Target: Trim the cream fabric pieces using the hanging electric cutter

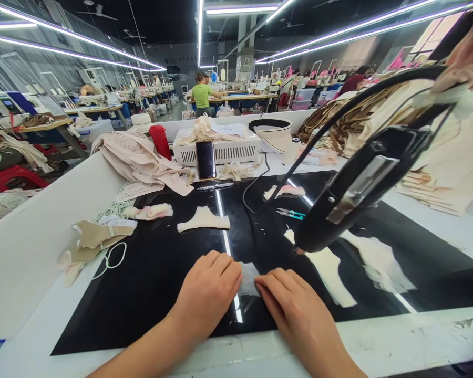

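Over the front middle of a glossy black board (pixel 150 289), a small piece of sheer white fabric (pixel 249 279) stretches between my two hands. My left hand (pixel 211 289) has its fingers bent together on the fabric's left edge. Thumb and forefinger of my right hand (pixel 294 299) pinch the right edge. Just right of the fabric, a black corded tool (pixel 350 184) slants down with its narrow tip close to the board. A cream cut piece (pixel 331 270) lies partly beneath that tool, and another cream piece (pixel 203 218) lies beyond my left hand.
White sheer pieces (pixel 382 260) lie at right. Green-handled thread snips (pixel 291 213) rest near the tool. Beige pieces with elastic cord (pixel 98 236) sit at left. Behind stand a phone (pixel 206 159), a white vented box (pixel 224 149) and fabric stacks (pixel 137 160). A person in green (pixel 202 95) sits farther off.
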`<state>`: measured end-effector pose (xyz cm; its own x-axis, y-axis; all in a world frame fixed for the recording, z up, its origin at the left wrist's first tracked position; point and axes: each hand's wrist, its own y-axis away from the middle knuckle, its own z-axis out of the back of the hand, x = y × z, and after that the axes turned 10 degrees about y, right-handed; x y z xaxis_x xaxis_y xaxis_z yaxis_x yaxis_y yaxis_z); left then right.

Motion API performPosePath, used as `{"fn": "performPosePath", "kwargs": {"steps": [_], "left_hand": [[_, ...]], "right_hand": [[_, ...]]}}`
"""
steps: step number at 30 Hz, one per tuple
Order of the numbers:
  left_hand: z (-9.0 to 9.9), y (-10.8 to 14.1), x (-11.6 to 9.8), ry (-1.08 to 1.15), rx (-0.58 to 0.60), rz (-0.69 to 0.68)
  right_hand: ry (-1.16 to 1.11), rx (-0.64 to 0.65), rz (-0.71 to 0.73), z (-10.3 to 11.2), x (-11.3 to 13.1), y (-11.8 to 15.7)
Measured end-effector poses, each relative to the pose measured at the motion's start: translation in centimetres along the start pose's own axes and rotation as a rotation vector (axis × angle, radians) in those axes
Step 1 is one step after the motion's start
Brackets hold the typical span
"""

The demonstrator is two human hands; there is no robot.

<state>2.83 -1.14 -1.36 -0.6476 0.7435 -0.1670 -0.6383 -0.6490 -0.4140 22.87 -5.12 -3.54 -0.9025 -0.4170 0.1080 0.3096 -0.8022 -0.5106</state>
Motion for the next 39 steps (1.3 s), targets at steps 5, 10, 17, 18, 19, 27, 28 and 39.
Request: {"fn": "performPosePath", "kwargs": {"steps": [5,10,17,18,19,27,28,39], "left_hand": [[-1.0,0.3,-0.2,0.153,0.032,-0.151],[-1.9,0.3,-0.1,0.195,-0.028,-0.192],[-1.7,0.3,-0.2,0.177,-0.04,-0.199],[-1.7,0.3,-0.2,0.171,-0.043,-0.2],[-1.7,0.4,-0.2,0.168,-0.042,-0.201],[-2.0,0.5,0.0,0.147,-0.057,-0.215],[-2.0,0.5,0.0,0.143,-0.062,-0.22],[-1.8,0.4,-0.1,0.143,-0.1,-0.221]], "right_hand": [[-0.005,0.001,0.011,-0.2,-0.1,0.1],[0.008,-0.002,0.015,-0.4,-0.1,0.2],[0.007,-0.002,0.037,-0.2,-0.2,0.0],[0.003,-0.002,0.036,-0.2,-0.2,0.0],[0.002,-0.003,0.035,-0.2,-0.2,0.0],[-0.006,0.005,0.03,-0.2,-0.2,-0.1],[-0.017,0.012,0.024,-0.1,-0.2,-0.1],[0.01,0.013,-0.022,0.2,-0.4,0.9]]}}
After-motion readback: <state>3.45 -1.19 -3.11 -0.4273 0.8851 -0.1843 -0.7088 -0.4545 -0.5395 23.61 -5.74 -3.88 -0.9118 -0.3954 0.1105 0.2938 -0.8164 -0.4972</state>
